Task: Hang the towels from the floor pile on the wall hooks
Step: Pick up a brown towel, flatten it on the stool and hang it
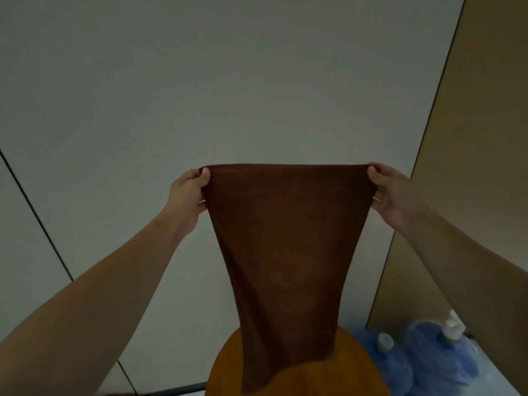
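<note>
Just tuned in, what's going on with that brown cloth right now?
A person holds a brown towel spread out in front of a plain wall, the left hand and right hand each pinching a top corner. The towel hangs down over a round orange stool. Blue water jugs stand at the right. No wall hook or floor pile is in view.

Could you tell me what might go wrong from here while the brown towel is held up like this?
The brown towel hangs only from pinches by the left hand and right hand at its top corners; either could slip. Its lower end dangles over the orange round surface and may drag. No hook is visible.
</note>
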